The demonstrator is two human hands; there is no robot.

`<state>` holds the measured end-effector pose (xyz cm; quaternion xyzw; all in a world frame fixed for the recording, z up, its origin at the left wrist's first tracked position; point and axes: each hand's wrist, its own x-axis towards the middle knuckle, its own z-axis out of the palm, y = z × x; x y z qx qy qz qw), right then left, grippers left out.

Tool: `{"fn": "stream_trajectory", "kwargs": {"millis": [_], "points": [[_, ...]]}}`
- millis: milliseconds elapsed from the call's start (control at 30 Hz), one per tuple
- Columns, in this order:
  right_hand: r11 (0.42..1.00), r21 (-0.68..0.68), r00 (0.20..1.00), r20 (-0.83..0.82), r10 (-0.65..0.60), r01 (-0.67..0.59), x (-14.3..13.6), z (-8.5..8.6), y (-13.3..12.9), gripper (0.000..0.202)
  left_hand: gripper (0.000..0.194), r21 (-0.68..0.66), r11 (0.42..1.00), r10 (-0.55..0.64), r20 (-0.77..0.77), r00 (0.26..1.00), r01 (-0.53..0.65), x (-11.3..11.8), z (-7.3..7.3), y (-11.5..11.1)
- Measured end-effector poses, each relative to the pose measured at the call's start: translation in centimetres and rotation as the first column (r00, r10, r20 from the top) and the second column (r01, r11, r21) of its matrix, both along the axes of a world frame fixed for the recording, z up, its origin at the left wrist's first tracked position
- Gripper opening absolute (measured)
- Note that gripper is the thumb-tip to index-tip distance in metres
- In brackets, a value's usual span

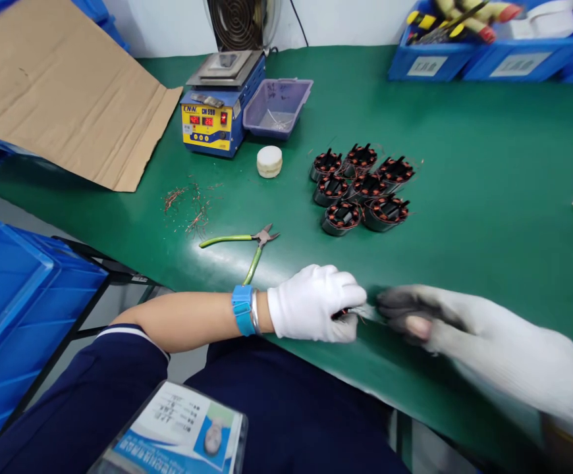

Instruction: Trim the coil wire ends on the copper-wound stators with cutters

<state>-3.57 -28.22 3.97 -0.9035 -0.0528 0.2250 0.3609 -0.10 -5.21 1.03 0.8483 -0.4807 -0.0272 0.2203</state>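
Observation:
My left hand, in a white glove, is wrapped round a dark motor stator near the table's front edge; most of the stator is hidden by the fingers. Pale thin strands stick out from it towards the right. My right hand wears a glove with blackened fingers and a bare thumb tip, and is smeared by motion. Its fingers are pinched together by the strands' end, but what they grip cannot be made out. Green-handled cutting pliers lie open on the table, left of the hands.
Several wound stators stand grouped behind my hands on the green table. Copper wire scraps lie left. Behind are a blue solder pot, a purple tray, a round white block, cardboard and blue bins.

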Motion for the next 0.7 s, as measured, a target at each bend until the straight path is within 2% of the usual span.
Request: {"fn": "stream_trajectory", "kwargs": {"millis": [67,133,200,267,367,467,567,700], "points": [[0.987,0.163,0.963,-0.265,0.054,-0.01,0.8,-0.2,1.1,0.042,0.015,-0.005,1.0,-0.001,0.0,1.0,0.001,0.0,0.0,0.0],[0.963,0.269,0.916,-0.393,0.081,0.03,0.9,-0.4,2.6,0.046,0.019,-0.01,1.0,0.008,-0.013,1.0,-0.008,0.0,0.1,0.0],[0.963,0.26,0.927,-0.374,0.028,0.076,0.4,-0.6,3.7,0.05,0.022,-0.028,0.999,0.031,-0.054,0.998,-0.033,0.0,0.3,0.0],[0.978,0.188,0.955,-0.297,-0.026,0.085,-0.3,-0.5,4.1,0.053,0.026,-0.052,0.997,0.058,-0.109,0.992,-0.064,-0.1,0.4,-0.1],[0.985,0.157,0.968,-0.247,-0.034,0.075,-0.7,-0.2,3.9,0.058,0.024,-0.074,0.995,0.051,-0.135,0.99,-0.062,-0.2,0.4,-0.1],[0.959,0.274,0.94,-0.34,0.031,0.067,-0.3,0.0,3.2,0.059,0.019,-0.057,0.998,0.014,-0.082,0.997,-0.019,-0.2,0.1,-0.1],[0.904,0.422,0.902,-0.414,0.117,0.076,0.3,-0.1,2.7,0.056,0.019,-0.04,0.999,-0.011,-0.041,0.999,0.01,-0.3,0.0,-0.2],[0.899,0.429,0.847,-0.508,0.157,0.091,1.0,-0.3,2.8,0.048,0.023,-0.037,0.999,-0.008,-0.03,1.0,0.007,-0.3,0.1,-0.3]]}}
